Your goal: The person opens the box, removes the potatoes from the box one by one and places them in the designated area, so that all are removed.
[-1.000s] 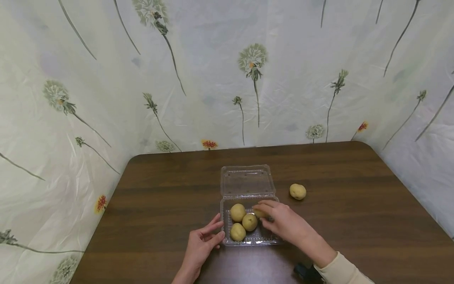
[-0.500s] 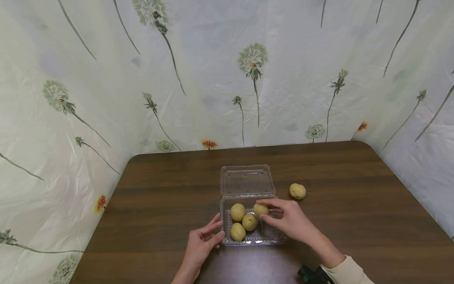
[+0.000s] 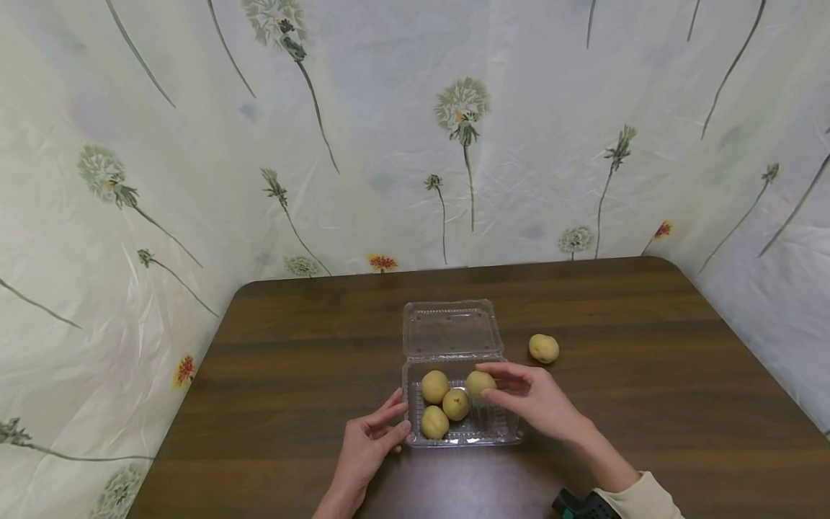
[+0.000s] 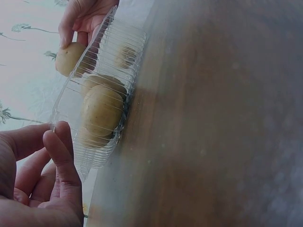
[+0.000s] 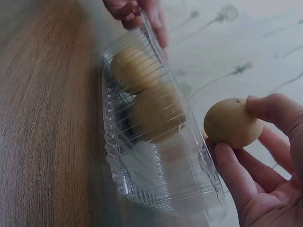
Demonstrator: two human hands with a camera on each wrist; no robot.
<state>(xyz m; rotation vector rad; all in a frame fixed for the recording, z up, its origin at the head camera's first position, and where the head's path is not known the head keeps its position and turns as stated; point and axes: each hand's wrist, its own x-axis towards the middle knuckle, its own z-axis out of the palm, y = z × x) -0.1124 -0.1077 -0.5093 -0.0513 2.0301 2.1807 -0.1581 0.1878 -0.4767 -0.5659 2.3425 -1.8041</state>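
The round yellow-brown potato (image 3: 480, 383) your right hand (image 3: 543, 404) is pinching, thumb against fingers, is hanging above the right part of a clear ribbed-plastic container (image 3: 484, 433). You should be spreading pressure evenly (round skin likely rolls), clearing three round tan potatoes (image 3: 456, 404) inside, while your left hand (image 3: 367, 448) is pinching the container's left edge. Rightward, a pale lumpy potato (image 3: 544, 349) is lying on the dark wooden table (image 3: 311, 367).

Soft, muted light is falling across the head view, leaving a pale sheen on the counter (image 3: 447, 479) and glints on the plastic box (image 3: 452, 331). Haze is blurring the left wrist view's counter; the right's sheet (image 5: 258, 47) is looking washed out.
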